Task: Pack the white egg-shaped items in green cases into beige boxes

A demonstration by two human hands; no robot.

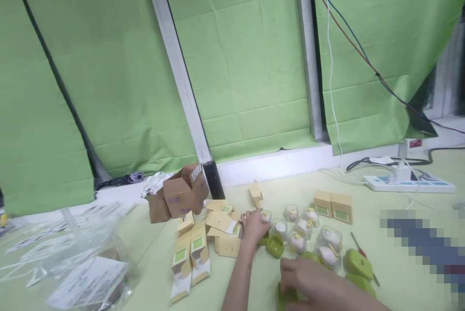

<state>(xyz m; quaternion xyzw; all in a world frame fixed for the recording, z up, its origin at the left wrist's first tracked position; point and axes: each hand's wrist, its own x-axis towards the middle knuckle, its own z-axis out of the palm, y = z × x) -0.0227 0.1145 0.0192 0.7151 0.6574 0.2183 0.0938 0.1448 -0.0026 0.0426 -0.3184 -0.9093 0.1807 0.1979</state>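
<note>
My left hand (255, 226) is closed around the side of a small clear container (266, 215) with something pale inside. Just below it, a green square cup-like piece (275, 246) lies with its hollow side up. Nearer to me, my right hand (308, 279) curls its fingers over another green piece (286, 297), partly hidden under them. Between and beyond my hands stand several clear containers (297, 241) holding pale pinkish contents with yellow bits. More green pieces (358, 263) lie to the right of my right hand.
Opened yellow cartons (191, 250) and stacked ones (221, 224) lie left. Two closed cartons (333, 206) stand behind the containers. A screwdriver-like tool (360, 251), power strip (409, 184), brown cardboard box (184, 192), black cylinder (213, 180) and plastic bag (87, 257) surround them.
</note>
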